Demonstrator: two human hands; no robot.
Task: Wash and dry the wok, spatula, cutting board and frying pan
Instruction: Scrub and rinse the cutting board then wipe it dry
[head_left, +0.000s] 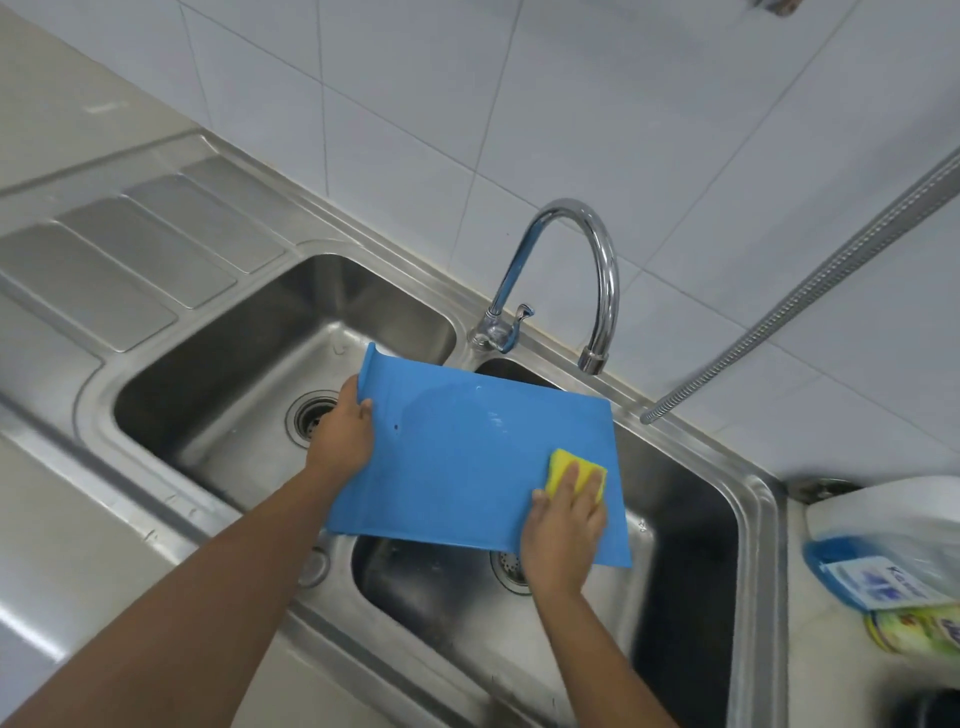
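Observation:
A blue cutting board (457, 457) is held tilted over the divider of the double steel sink (748, 499), mostly above the right basin. My left hand (345, 431) grips the board's left edge, thumb on top. My right hand (566, 519) presses a yellow sponge (563, 467) flat against the board's lower right area, fingers straight over it. The board's surface looks wet. No wok, spatula or frying pan shows in this view.
A chrome gooseneck faucet (597, 270) arches over the right basin; no water runs. The left basin (249, 364) holds only its drain. A ribbed drainboard (119, 260) lies far left. A flexible metal hose (810, 291) crosses upper right. Packaged items (883, 577) sit on the right counter.

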